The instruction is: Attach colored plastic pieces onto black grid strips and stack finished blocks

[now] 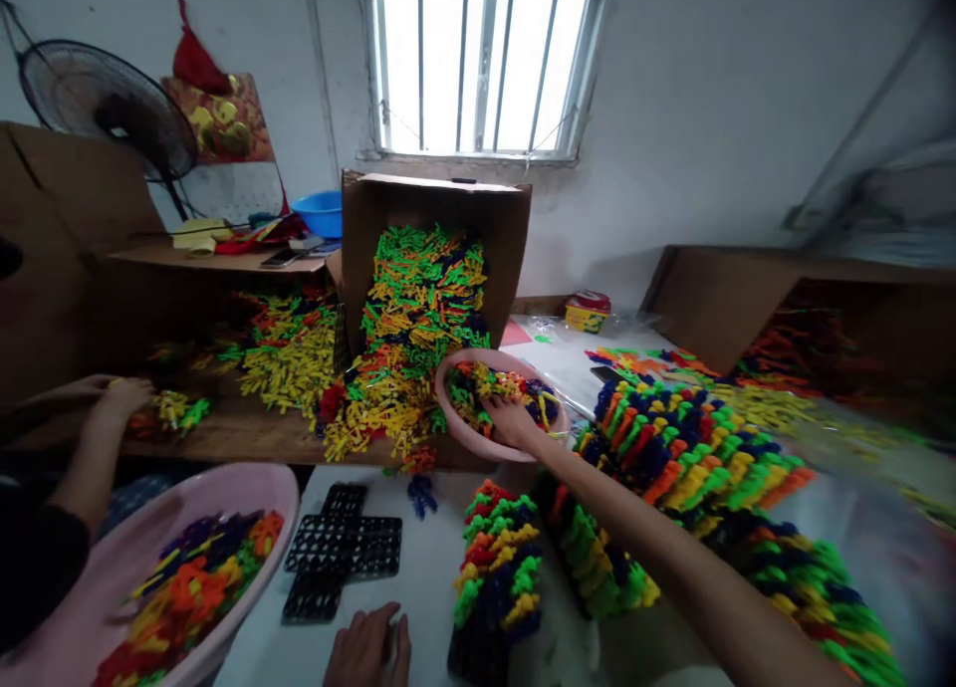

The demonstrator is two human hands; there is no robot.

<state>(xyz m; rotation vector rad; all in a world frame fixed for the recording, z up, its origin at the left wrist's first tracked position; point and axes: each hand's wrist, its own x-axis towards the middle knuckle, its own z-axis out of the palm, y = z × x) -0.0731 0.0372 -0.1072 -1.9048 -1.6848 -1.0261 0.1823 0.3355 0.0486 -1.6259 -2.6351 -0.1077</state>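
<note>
Head view shows the right hand (511, 421) dipped into the smaller pink basin (476, 442) of colourful plastic pieces (511, 381), its grip impossible to tell, so a loose, shallow scoop should suit best while the left hand (365, 651) rests loosely open on the white counter (422, 592).

Around the central basin (478, 446), the window (480, 70) lies at 12 o'clock, a carton (514, 224) of loose pieces (429, 289) at 11, trays (351, 548) and a left basin (263, 486) at 8, rows of pieces (499, 558) at 6.
</note>
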